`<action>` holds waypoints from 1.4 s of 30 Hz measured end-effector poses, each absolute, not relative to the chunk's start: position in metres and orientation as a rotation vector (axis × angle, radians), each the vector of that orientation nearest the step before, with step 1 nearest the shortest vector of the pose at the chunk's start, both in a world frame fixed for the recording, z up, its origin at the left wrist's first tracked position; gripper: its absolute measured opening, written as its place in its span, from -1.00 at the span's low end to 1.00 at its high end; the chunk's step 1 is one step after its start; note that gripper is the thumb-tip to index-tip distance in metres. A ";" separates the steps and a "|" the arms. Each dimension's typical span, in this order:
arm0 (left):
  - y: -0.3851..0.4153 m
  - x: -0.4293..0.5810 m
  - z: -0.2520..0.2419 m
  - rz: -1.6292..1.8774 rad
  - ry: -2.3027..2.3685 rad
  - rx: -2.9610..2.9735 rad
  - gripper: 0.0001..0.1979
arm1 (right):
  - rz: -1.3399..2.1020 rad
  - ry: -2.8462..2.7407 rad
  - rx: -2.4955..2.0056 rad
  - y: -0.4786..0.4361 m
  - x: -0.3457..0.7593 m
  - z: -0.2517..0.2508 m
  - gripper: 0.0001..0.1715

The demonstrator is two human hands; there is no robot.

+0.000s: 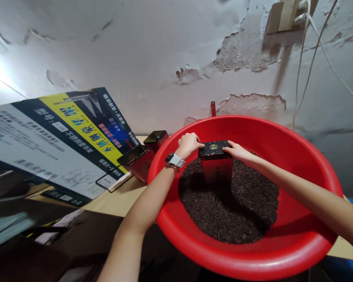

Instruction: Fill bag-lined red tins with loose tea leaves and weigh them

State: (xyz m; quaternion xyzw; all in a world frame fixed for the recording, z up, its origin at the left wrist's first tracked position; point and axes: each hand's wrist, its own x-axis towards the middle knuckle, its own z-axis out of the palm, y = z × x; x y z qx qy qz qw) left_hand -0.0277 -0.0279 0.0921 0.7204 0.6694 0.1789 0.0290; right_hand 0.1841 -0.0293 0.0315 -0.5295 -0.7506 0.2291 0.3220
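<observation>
The wall (153,66) over here is in poor shape, its paint peeling off in patches below a socket (286,16) trailing loose cords. Against it stands a pale yellow table (114,199), most of what I can see of it taken up by a wide red basin (308,164) and, off to the left, a big printed carton (76,137) leaning at a slant. Two more tins (139,164) sit between carton and basin, dark at the top; I can't be sure from here whether they're open.

The tin (217,172) being handled stands upright inside the basin, towards the back, among dark, loose shreds (238,211) that look to me like dried tea. Its black lid (213,150) sits on top, and both hands are on it. The left hand (190,145), with a watch (175,160) at the wrist, is curled in, thumb and fingers closed on the lid's left edge. The right hand (238,151) is a little more spread, fingertips closed on the opposite edge.

I'd call this the lid step, though whether it's going on or coming off I can't tell. If on, the next move calls for even downward pressure from both sides; if off, a level lift, so the tin doesn't tip.
</observation>
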 end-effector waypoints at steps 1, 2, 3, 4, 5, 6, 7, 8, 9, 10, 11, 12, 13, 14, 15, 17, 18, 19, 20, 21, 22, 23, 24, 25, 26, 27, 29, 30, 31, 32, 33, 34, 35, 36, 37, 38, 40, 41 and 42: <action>-0.026 -0.027 0.090 0.554 2.054 2.223 -0.69 | 0.622 -1.951 -1.421 -0.032 0.182 0.032 -0.40; -0.023 -0.026 0.087 0.553 2.036 2.220 -0.63 | 0.677 -1.906 -1.459 -0.034 0.179 0.032 -0.34; -0.020 -0.024 0.083 0.550 2.008 2.217 -0.58 | 0.738 -1.850 -1.490 -0.036 0.177 0.033 -0.29; -0.017 -0.021 0.078 0.543 1.964 2.216 -0.56 | 0.774 -1.809 -1.499 -0.038 0.176 0.034 -0.25; -0.014 -0.017 0.073 0.533 1.905 2.218 -0.55 | 0.816 -1.771 -1.490 -0.040 0.175 0.034 -0.23; -0.012 -0.013 0.068 0.530 1.836 2.225 -0.55 | 0.877 -1.730 -1.466 -0.040 0.175 0.035 -0.23; -0.010 -0.010 0.063 0.537 1.767 2.234 -0.56 | 0.955 -1.684 -1.438 -0.041 0.176 0.036 -0.23; -0.009 -0.007 0.059 0.547 1.715 2.242 -0.57 | 1.042 -1.628 -1.414 -0.040 0.178 0.037 -0.22; -0.008 -0.004 0.056 0.557 1.685 2.248 -0.59 | 1.128 -1.567 -1.400 -0.040 0.180 0.039 -0.20; -0.007 -0.002 0.054 0.566 1.677 2.249 -0.60 | 1.199 -1.510 -1.401 -0.040 0.182 0.040 -0.19; -0.007 -0.001 0.052 0.577 1.681 2.247 -0.61 | 1.249 -1.465 -1.416 -0.040 0.184 0.042 -0.19; -0.006 -0.001 0.052 0.585 1.686 2.245 -0.62 | 1.278 -1.442 -1.435 -0.040 0.186 0.044 -0.21; -0.006 -0.001 0.052 0.589 1.689 2.243 -0.62 | 1.290 -1.440 -1.452 -0.041 0.188 0.046 -0.24; -0.006 -0.001 0.052 0.593 1.687 2.244 -0.63 | 1.296 -1.452 -1.460 -0.041 0.190 0.047 -0.30; -0.006 -0.002 0.052 0.595 1.683 2.243 -0.62 | 1.306 -1.472 -1.455 -0.042 0.191 0.048 -0.36; -0.005 -0.003 0.052 0.595 1.680 2.240 -0.63 | 1.355 -1.505 -1.408 -0.041 0.193 0.048 -0.44; -0.005 -0.003 0.052 0.596 1.682 2.237 -0.63 | 1.384 -1.515 -1.379 -0.040 0.195 0.047 -0.46; -0.005 -0.004 0.052 0.597 1.684 2.235 -0.63 | 1.408 -1.522 -1.359 -0.039 0.196 0.045 -0.46; -0.005 -0.004 0.052 0.597 1.685 2.234 -0.63 | 1.422 -1.534 -1.348 -0.037 0.198 0.043 -0.46; -0.004 -0.004 0.051 0.594 1.686 2.235 -0.63 | 1.422 -1.555 -1.345 -0.034 0.200 0.040 -0.47; -0.004 -0.004 0.051 0.589 1.688 2.238 -0.63 | 1.417 -1.581 -1.346 -0.032 0.203 0.037 -0.48; -0.004 -0.004 0.051 0.580 1.693 2.241 -0.62 | 1.420 -1.602 -1.345 -0.030 0.205 0.035 -0.50; -0.004 -0.003 0.052 0.570 1.701 2.243 -0.62 | 1.438 -1.615 -1.339 -0.028 0.207 0.032 -0.52; -0.004 -0.002 0.052 0.561 1.711 2.243 -0.62 | 1.466 -1.614 -1.331 -0.027 0.209 0.030 -0.53; -0.004 -0.002 0.052 0.556 1.720 2.243 -0.62 | 1.496 -1.602 -1.325 -0.026 0.211 0.029 -0.54; -0.005 -0.001 0.052 0.557 1.727 2.243 -0.62 | 1.526 -1.586 -1.321 -0.025 0.212 0.028 -0.55; -0.006 0.001 0.052 0.568 1.737 2.246 -0.62 | 1.555 -1.566 -1.300 -0.024 0.214 0.027 -0.58; -0.006 0.002 0.051 0.572 1.744 2.250 -0.61 | 1.551 -1.560 -1.286 -0.024 0.213 0.027 -0.60; -0.006 0.003 0.051 0.571 1.753 2.254 -0.61 | 1.544 -1.550 -1.272 -0.023 0.213 0.027 -0.63; -0.006 0.003 0.051 0.567 1.765 2.254 -0.61 | 1.534 -1.536 -1.256 -0.023 0.211 0.026 -0.65; -0.006 0.003 0.050 0.565 1.774 2.254 -0.61 | 1.514 -1.518 -1.244 -0.023 0.210 0.024 -0.66; -0.005 0.003 0.049 0.564 1.777 2.256 -0.61 | 1.484 -1.499 -1.239 -0.023 0.207 0.022 -0.67; -0.005 0.002 0.049 0.565 1.771 2.261 -0.62 | 1.446 -1.483 -1.233 -0.023 0.205 0.019 -0.67; -0.004 0.002 0.048 0.569 1.761 2.268 -0.62 | 1.401 -1.470 -1.226 -0.024 0.202 0.016 -0.68; -0.004 0.001 0.047 0.571 1.749 2.277 -0.63 | 1.354 -1.457 -1.217 -0.024 0.200 0.013 -0.69; -0.003 0.000 0.047 0.572 1.740 2.286 -0.63 | 1.311 -1.445 -1.211 -0.024 0.198 0.009 -0.69; -0.003 0.000 0.047 0.570 1.730 2.296 -0.64 | 1.252 -1.424 -1.198 -0.024 0.195 0.004 -0.69; -0.003 0.000 0.048 0.571 1.727 2.294 -0.64 | 1.243 -1.418 -1.195 -0.023 0.194 0.003 -0.69; -0.004 -0.001 0.048 0.576 1.723 2.289 -0.65 | 1.245 -1.413 -1.195 -0.023 0.194 0.002 -0.69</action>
